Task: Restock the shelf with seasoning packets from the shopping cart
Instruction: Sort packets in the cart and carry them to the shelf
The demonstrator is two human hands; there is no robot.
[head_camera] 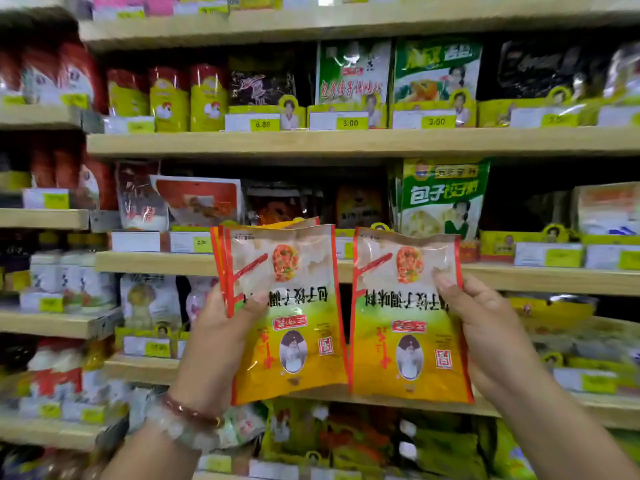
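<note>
Both hands hold seasoning packets upside down before the shelf [221, 263]: left hand [221, 327] pinching a fanned stack [284, 306], which could slip, right hand [485, 323] gripping one packet [408, 323].

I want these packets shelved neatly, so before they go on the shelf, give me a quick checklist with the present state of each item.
1. Left hand grips its packets: ok, a small stack, edges fanned.
2. Right hand grips a packet: ok.
3. Print right way up: not ok, both fronts are upside down.
4. Packets undamaged: cannot tell, backs hidden.
5. Matching slot on the shelf: cannot tell, no identical packet is plainly visible.
</note>
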